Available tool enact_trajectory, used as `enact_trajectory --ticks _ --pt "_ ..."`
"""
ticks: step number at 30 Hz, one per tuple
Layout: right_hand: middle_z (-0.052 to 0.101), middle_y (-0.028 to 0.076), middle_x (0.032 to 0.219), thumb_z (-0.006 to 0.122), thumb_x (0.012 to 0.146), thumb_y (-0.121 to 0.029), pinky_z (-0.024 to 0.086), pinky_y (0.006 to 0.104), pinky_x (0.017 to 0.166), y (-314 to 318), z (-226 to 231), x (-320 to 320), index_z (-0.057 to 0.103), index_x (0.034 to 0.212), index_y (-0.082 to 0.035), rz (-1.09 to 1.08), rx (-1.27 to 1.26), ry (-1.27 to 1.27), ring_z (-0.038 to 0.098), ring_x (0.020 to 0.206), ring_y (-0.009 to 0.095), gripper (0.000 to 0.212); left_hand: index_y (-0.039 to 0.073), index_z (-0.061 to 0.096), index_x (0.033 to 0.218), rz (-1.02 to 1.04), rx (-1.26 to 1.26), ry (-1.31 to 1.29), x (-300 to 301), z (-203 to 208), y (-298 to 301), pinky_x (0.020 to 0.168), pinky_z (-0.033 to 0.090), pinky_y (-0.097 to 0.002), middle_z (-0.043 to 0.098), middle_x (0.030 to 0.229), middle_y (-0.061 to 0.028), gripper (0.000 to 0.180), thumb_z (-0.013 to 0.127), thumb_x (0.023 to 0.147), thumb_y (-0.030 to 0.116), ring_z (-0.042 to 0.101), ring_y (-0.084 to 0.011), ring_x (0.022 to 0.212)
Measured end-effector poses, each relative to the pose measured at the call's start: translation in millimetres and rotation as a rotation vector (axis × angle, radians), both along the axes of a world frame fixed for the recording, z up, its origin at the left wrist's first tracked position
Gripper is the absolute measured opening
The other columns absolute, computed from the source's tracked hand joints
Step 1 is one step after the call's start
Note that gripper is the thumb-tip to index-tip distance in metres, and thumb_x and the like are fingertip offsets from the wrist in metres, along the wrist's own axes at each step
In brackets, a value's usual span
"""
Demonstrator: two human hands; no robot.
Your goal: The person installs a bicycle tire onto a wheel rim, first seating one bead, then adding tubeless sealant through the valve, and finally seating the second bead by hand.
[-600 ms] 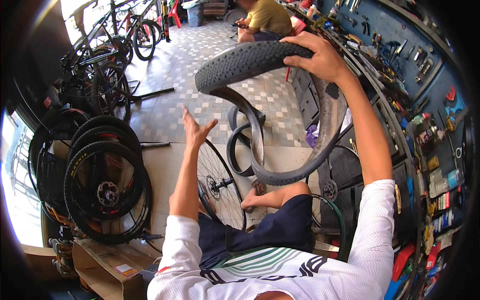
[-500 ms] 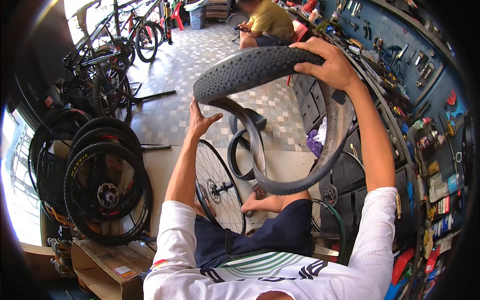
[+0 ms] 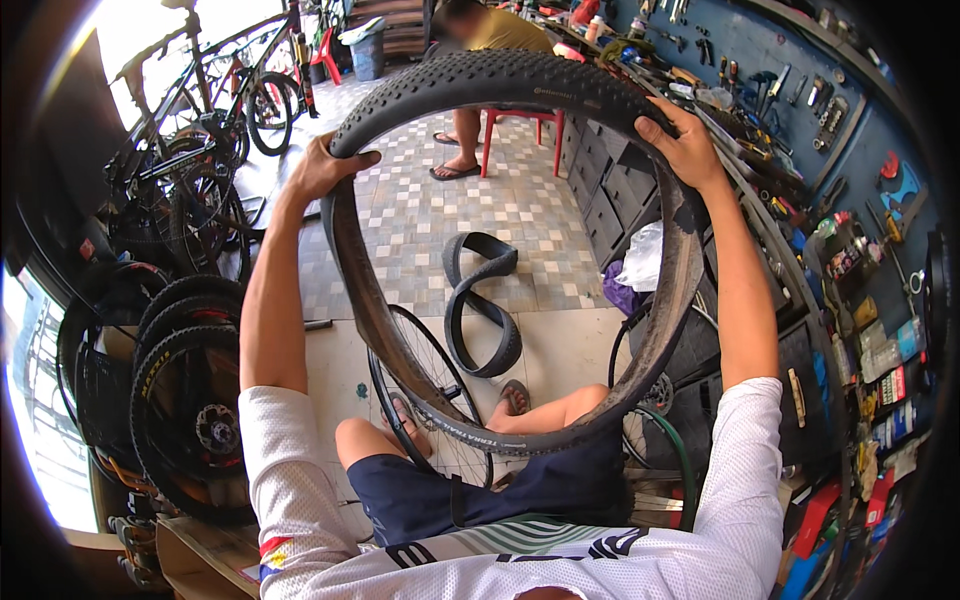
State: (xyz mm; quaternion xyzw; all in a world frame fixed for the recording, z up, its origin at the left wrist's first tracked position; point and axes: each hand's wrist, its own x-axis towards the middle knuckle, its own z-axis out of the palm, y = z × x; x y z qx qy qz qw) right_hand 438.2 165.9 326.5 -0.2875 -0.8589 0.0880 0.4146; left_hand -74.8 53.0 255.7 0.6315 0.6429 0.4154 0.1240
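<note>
A black knobby bicycle tire point(image 3: 500, 80) is held up in front of me, its loop open toward me and its brown inner side showing. My left hand point(image 3: 330, 172) grips it at the upper left, thumb lying over the edge. At the upper right my right hand point(image 3: 680, 148) is closed round it, thumb on the sidewall. Below, a bare spoked wheel point(image 3: 470, 435) leans between my legs, partly hidden behind the tire. Through the loop I see another black tire point(image 3: 483, 318), twisted into a figure eight on the floor.
Several wheels point(image 3: 165, 400) with tires lean at the left, near parked bicycles point(image 3: 190, 120). A seated person point(image 3: 500, 32) is beyond the tire on a red chair point(image 3: 520, 115). Black drawers point(image 3: 605, 215) and a cluttered tool bench line the right. A wheel with a green tire point(image 3: 672, 440) stands by my right leg.
The tire has opened from a twisted loop into a wide round one facing me. My left hand has moved left and up, my right hand slightly down. The floor tire is more visible.
</note>
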Motion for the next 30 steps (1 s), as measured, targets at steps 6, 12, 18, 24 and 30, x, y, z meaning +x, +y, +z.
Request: enact_trajectory --ticks 6,12,18,24,30 --pt "0.069 0.017 0.128 0.069 0.095 -0.057 0.044 0.0335 0.106 -0.5 12.1 13.1 0.062 0.135 0.004 -0.153 0.000 -0.084 0.062 0.122 0.023 0.073 0.001 0.074 0.079 0.059 -0.119 0.223 2.9 43.3 -1.7 0.065 0.050 -0.0375 0.068 0.069 -0.0085 0.069 0.080 0.070 0.069 0.063 -0.0208 0.063" --pt "0.070 0.020 0.127 0.067 0.089 -0.069 0.046 0.0365 0.106 32.7 -14.7 54.5 0.065 0.132 0.002 -0.259 0.194 -0.024 0.065 0.123 0.028 0.084 0.002 0.075 0.089 0.087 0.082 0.336 36.7 52.4 14.0 0.069 0.051 -0.0365 0.068 0.073 -0.0084 0.061 0.082 0.075 0.062 0.065 -0.0189 0.069" --pt "0.065 0.018 0.131 0.067 0.093 -0.062 0.045 0.0354 0.104 33.5 -60.3 62.6 0.054 0.143 0.003 -0.225 -0.059 -0.122 0.061 0.121 0.023 0.082 0.001 0.073 0.109 -0.006 0.162 0.354 44.2 34.7 22.7 0.082 0.054 -0.0371 0.074 0.092 -0.0116 0.063 0.085 0.076 0.054 0.069 -0.0207 0.083" --pt "0.070 0.014 0.116 0.068 0.095 -0.058 0.049 0.0326 0.097 30.0 -112.3 74.6 0.057 0.139 0.001 -0.183 -0.170 -0.142 0.065 0.110 0.020 0.075 -0.005 0.069 0.115 0.055 0.164 0.372 61.8 5.5 47.4 0.084 0.057 -0.0407 0.075 0.099 -0.0217 0.080 0.090 0.068 0.057 0.074 -0.0279 0.090" --pt "0.061 0.020 0.138 0.082 0.082 -0.057 0.046 0.0402 0.108 3.8 -104.6 41.6 0.051 0.149 -0.007 -0.157 -0.159 -0.107 0.059 0.130 0.030 0.089 0.002 0.071 0.104 0.065 0.074 0.506 133.6 -12.0 70.3 0.082 0.057 -0.0444 0.075 0.097 -0.0184 0.069 0.089 0.067 0.057 0.074 -0.0344 0.090"
